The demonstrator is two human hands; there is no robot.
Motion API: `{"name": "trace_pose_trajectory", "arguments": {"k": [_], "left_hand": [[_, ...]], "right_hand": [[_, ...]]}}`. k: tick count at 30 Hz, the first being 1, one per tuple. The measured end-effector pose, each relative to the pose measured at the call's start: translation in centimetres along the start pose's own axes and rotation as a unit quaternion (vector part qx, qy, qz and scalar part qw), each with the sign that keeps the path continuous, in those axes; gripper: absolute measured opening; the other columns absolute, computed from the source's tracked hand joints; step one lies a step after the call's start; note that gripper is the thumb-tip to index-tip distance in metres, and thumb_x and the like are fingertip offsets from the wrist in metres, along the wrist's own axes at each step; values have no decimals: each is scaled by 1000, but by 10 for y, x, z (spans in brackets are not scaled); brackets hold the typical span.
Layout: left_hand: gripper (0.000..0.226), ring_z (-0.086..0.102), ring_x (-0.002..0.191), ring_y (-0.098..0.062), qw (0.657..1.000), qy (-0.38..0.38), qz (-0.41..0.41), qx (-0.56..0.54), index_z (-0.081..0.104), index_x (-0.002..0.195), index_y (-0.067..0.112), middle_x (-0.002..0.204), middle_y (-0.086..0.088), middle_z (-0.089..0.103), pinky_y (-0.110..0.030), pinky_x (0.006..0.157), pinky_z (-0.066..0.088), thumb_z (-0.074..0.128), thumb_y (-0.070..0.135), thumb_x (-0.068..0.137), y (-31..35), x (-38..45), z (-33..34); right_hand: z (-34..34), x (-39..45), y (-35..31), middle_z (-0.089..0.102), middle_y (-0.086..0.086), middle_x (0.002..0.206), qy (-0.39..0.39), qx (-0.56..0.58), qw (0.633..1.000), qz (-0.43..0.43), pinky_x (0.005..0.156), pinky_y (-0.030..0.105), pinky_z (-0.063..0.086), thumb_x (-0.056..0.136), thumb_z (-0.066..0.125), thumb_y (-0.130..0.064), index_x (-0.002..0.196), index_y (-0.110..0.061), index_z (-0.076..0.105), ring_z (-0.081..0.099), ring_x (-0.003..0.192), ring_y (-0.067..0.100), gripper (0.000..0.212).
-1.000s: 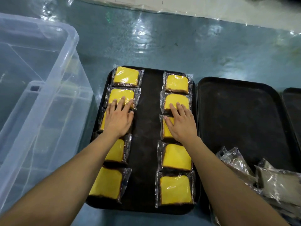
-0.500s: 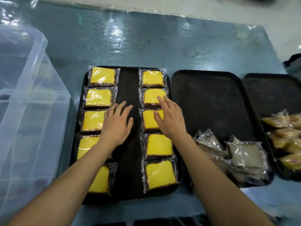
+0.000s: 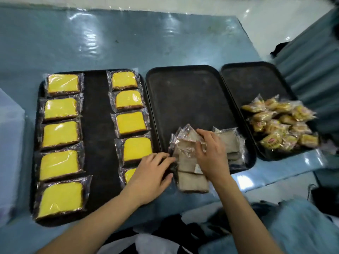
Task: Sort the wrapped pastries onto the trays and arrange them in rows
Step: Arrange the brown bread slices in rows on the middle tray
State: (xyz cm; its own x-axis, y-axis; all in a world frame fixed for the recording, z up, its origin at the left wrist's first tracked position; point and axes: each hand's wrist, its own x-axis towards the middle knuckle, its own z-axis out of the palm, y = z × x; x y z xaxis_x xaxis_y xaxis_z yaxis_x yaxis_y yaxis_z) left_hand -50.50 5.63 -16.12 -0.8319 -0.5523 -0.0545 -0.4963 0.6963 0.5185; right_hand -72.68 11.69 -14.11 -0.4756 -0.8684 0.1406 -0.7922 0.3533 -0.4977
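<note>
Three dark trays are sitting side by side on a blue table [image 3: 128, 39] that is covered with shiny plastic.

The left tray [image 3: 99, 125] is holding yellow cakes [image 3: 60, 134] in clear wrappers. They are lying in two neat rows, one down the left side and one down the right side, with a bare dark strip running between them. The left row is showing five cakes. The right row is showing four whole cakes, and a fifth one is peeking out from under the left arm.

The middle tray [image 3: 189, 99] is mostly bare at the back. A pile of grey-brown pastries [image 3: 190, 162] in clear wrappers is lying at its near edge, and some of them are hanging over the rim onto the table.

The left hand [image 3: 152, 173] is reaching over the near right corner of the left tray. Its fingers are lying nearly straight, and the fingertips are touching the left side of the grey-brown pile.

The right hand [image 3: 211, 153] is resting on top of the same pile. Its fingers are curling down and pinching a crinkly wrapper near the top of the pile.

The right tray [image 3: 256, 79] is holding a messy heap of small golden pastries [image 3: 280, 123] in clear bags, all at its near end.

A clear plastic box [image 3: 11, 153] is standing at the far left edge of the table.
</note>
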Motion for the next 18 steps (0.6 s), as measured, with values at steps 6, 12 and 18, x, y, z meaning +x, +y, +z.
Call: {"name": "trace_pose_trajectory", "arguments": {"k": [6,12,18], "left_hand": [[71,48,124,-20,988,-125,35,89,48,135,34,133,6,55,-39,102,45,61,62,72,43,-6,44],[31,66,100,-15,996,32,-68,42,65,112,34,112,13,68,-29,86,47,53,30,84,65,-6,70],[16,63,82,-1,895,148,-254,-334,71,105,26,85,13,69,-22,78,49,71,16,93,100,4,37]], "right_hand": [[-21,-21,57,61,-3,113,-31,26,998,-45,94,47,48,96,58,-25,126,-20,62,55,104,22,31],[-33,-26,81,61,-6,110,-95,56,990,-90,99,41,45,94,57,-28,127,-24,64,51,104,17,34],[-55,-9,91,70,-22,106,-225,278,933,30,91,26,53,102,53,-42,112,-38,70,63,103,-1,21]]}}
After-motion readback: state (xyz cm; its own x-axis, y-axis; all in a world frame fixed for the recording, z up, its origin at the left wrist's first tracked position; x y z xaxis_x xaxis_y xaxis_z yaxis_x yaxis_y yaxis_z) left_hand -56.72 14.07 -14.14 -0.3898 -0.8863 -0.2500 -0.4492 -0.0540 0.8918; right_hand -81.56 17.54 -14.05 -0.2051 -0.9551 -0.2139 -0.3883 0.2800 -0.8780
